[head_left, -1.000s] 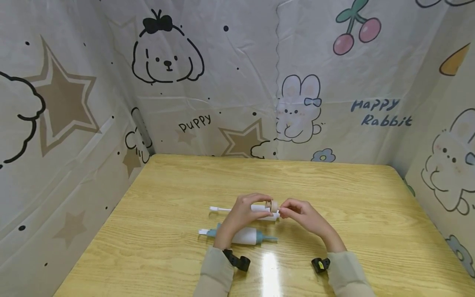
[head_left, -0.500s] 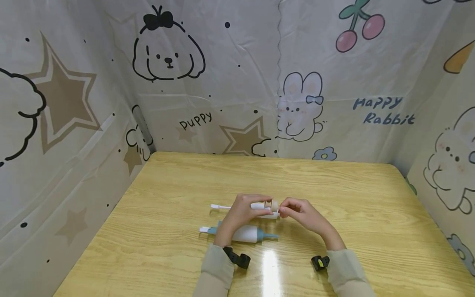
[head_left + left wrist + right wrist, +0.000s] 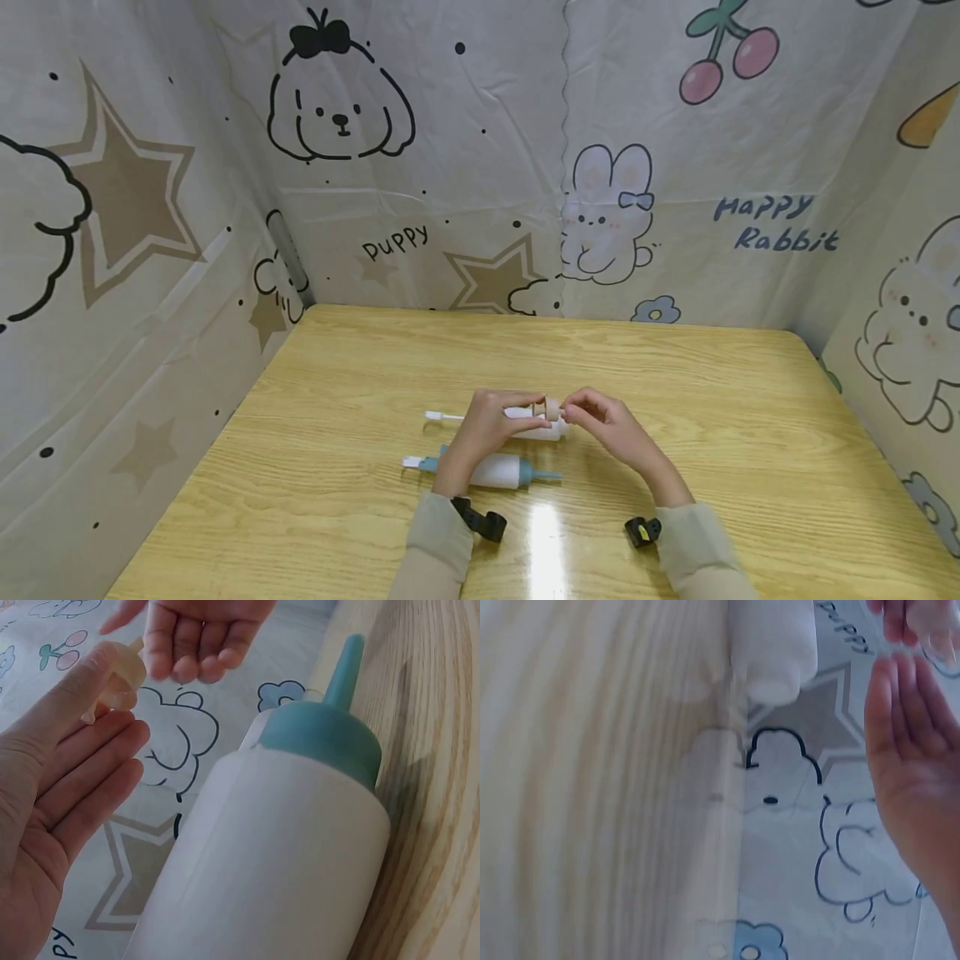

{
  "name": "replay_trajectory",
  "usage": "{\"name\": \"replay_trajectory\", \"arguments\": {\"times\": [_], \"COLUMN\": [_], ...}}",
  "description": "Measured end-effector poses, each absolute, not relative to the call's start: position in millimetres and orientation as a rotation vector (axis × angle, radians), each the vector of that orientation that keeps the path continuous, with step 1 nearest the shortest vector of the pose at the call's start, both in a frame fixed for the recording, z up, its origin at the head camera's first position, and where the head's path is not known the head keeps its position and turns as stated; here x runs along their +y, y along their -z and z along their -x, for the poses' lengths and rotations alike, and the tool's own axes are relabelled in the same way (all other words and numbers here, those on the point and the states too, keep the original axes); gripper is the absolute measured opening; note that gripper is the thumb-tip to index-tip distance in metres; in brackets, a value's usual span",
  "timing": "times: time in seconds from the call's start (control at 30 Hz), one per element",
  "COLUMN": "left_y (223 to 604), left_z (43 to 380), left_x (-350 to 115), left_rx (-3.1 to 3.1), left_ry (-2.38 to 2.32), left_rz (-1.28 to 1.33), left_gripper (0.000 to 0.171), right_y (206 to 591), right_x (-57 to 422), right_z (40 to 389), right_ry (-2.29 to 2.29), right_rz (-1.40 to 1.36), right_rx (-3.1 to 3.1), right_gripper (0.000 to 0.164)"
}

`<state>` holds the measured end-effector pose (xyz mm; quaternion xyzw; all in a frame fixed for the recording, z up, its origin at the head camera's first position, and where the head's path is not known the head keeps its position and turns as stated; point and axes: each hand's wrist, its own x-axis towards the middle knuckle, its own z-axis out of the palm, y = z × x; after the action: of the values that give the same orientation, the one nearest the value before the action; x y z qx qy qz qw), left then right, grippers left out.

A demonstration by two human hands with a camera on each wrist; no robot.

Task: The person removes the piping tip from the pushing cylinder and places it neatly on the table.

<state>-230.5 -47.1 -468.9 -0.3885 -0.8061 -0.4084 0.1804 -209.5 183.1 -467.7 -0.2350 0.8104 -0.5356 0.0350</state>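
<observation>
My left hand [image 3: 491, 421] holds a small beige cap-like piece with a narrow tip [image 3: 129, 666] between thumb and fingers. At the piece's tip, the thumb and index finger of my right hand [image 3: 611, 427] come together in a pinch. Below and behind the hands lies a white bottle [image 3: 536, 431], with a thin white stem and tip [image 3: 442, 416] pointing left. Closer to me, partly behind my left wrist, another white bottle [image 3: 495, 472] has a teal spouted cap [image 3: 322, 735] pointing right. Its left end carries a teal and white part [image 3: 420, 464].
Both bottles lie on the wood-grain table [image 3: 360, 358]. A printed cloth [image 3: 480, 108] with cartoon animals hangs behind it and along the sides. A black wrist camera [image 3: 480, 521] sits on the left cuff and another [image 3: 642, 532] on the right one.
The head view has tilted slightly. Both hands, holding the beige piece, have risen a little, and the right fingers have shifted slightly at its tip. The bottles stay in place.
</observation>
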Motion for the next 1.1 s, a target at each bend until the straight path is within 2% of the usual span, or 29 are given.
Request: {"name": "replay_trajectory", "arguments": {"times": [0.53, 1.1], "left_y": [469, 475], "left_z": [232, 234], "left_x": [-43, -41], "left_rx": [-2.194, -2.193], "left_ry": [1.17, 1.262], "left_rz": [1.12, 1.007], "left_gripper": [0.033, 0.012], "right_y": [468, 469], "right_x": [175, 194], "right_z": [208, 206], "right_ry": [1.732, 1.735], "right_rz": [0.63, 0.551], "right_rx": [2.477, 2.547], "right_gripper": [0.02, 0.023]}}
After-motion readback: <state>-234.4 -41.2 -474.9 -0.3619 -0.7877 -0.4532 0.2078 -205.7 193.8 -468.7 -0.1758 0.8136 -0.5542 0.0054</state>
